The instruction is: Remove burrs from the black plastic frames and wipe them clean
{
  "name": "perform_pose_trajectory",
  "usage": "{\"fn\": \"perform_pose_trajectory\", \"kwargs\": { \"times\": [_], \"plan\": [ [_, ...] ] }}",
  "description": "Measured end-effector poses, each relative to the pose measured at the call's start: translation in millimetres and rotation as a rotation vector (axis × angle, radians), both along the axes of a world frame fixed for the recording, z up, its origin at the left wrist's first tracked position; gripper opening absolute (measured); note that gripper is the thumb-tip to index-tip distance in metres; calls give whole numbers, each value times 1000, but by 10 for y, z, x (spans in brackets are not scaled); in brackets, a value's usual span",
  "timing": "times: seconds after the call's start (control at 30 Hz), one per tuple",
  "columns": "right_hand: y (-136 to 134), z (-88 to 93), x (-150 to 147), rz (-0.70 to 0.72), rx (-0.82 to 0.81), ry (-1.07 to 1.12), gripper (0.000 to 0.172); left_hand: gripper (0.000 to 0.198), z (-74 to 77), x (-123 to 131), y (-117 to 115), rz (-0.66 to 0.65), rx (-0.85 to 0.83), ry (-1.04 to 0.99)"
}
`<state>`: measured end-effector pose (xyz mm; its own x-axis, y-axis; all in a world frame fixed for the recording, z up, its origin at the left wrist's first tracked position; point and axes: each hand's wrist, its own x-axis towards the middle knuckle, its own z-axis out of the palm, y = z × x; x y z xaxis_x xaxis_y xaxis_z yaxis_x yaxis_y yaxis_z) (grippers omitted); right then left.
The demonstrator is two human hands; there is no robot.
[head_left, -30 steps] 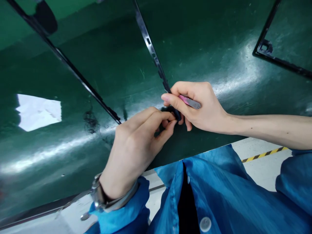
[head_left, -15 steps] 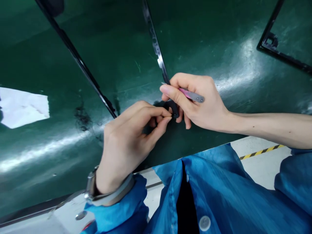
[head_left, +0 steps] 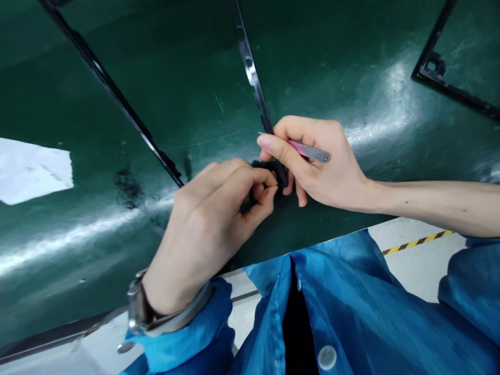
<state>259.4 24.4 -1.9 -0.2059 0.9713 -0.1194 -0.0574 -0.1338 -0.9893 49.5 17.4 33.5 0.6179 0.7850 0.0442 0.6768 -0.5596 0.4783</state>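
A thin black plastic frame [head_left: 252, 78] lies on the green belt [head_left: 312, 67], its near corner under my fingers. My left hand [head_left: 211, 229] is closed in a pinch on that corner, and what its fingertips hold is hidden. My right hand [head_left: 312, 161] is closed around pink and grey tweezers [head_left: 310, 151], with its fingers pressing on the frame's corner right next to my left fingertips. Both hands meet at the middle of the view.
The frame's other long side [head_left: 113, 94] runs up to the left. A second black frame [head_left: 449, 78] lies at the upper right. A white paper patch [head_left: 33, 169] sits at the left. The belt's near edge [head_left: 58, 336] and a floor with yellow-black tape [head_left: 417, 242] are below.
My left hand has shifted slightly right and closed tighter on the frame's corner. My right hand has kept its grip on the tweezers. The view has drifted a little.
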Motion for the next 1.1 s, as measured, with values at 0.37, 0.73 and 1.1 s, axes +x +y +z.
{"fn": "perform_pose_trajectory", "kwargs": {
  "times": [0.37, 0.73, 1.1],
  "plan": [
    [-1, -4, 7, 12, -24, 16, 50, 12, -182, -39, -65, 87, 54, -136],
    [-2, 3, -4, -20, -12, 95, 50, 12, -66, -63, -87, 90, 26, -190],
    [3, -15, -8, 25, 65, 42, 50, 17, 29, 62, 16, -82, 26, -44]
  ]
}}
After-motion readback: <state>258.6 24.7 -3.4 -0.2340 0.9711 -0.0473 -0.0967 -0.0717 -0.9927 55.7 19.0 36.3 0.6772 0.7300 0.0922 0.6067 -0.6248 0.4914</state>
